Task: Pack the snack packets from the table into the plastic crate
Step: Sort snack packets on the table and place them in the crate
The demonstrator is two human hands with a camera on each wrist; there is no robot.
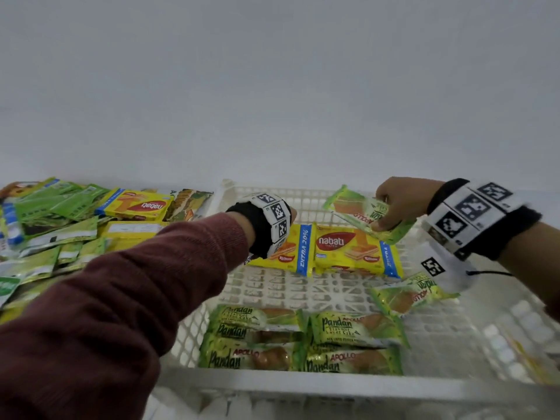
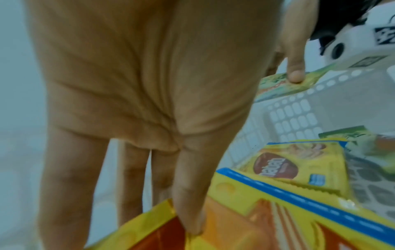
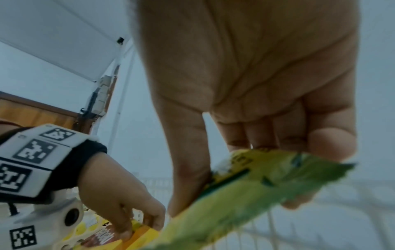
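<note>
The left wrist view alone shows the left hand [image 2: 149, 101] pinching a yellow packet [image 2: 235, 225], while the right hand [image 1: 394, 204] grips a green packet [image 1: 357, 210] over the crate [image 1: 303, 386].

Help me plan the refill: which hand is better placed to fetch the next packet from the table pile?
Left, probably. The left hand is nearer the pile left of the crate. The right hand holds a green packet over the crate's far right.

The middle of the white crate [image 1: 303, 289] floor is bare, so a hand can fit there. Yellow packets [image 1: 348, 253] fill the far side, and green packets [image 1: 303, 341] fill the near side.
</note>
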